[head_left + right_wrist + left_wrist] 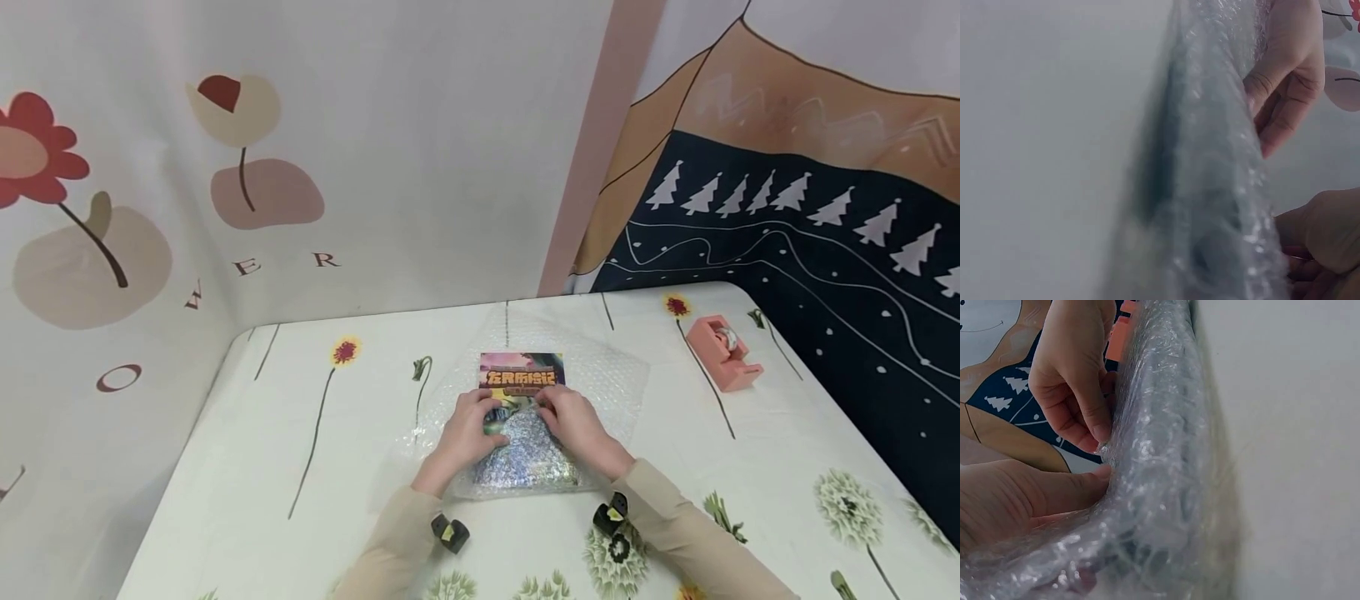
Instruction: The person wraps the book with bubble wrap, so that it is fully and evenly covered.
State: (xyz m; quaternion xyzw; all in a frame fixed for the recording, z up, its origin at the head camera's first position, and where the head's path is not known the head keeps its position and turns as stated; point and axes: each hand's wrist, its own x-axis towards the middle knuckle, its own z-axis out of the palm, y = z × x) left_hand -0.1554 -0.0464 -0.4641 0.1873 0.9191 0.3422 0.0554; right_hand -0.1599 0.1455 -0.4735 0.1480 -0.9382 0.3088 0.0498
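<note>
A book (521, 372) with a colorful cover and large yellow title characters lies on a sheet of bubble wrap (615, 367). The wrap's near part is folded up over the lower half of the cover, hiding it. My left hand (467, 427) rests on the book's left side, fingertips on the cover and thumb pressing the folded wrap. On the other side, my right hand (576, 423) pinches the flap's upper edge between thumb and curled fingers. The left wrist view shows the wrap's folded edge (1160, 425) up close, with the right hand (1075, 381) at it.
A pink tape dispenser (723, 354) with a roll of clear tape stands at the back right of the table. The table is covered with a white flowered cloth (247, 467). Printed curtains (420, 167) hang behind it and along its sides.
</note>
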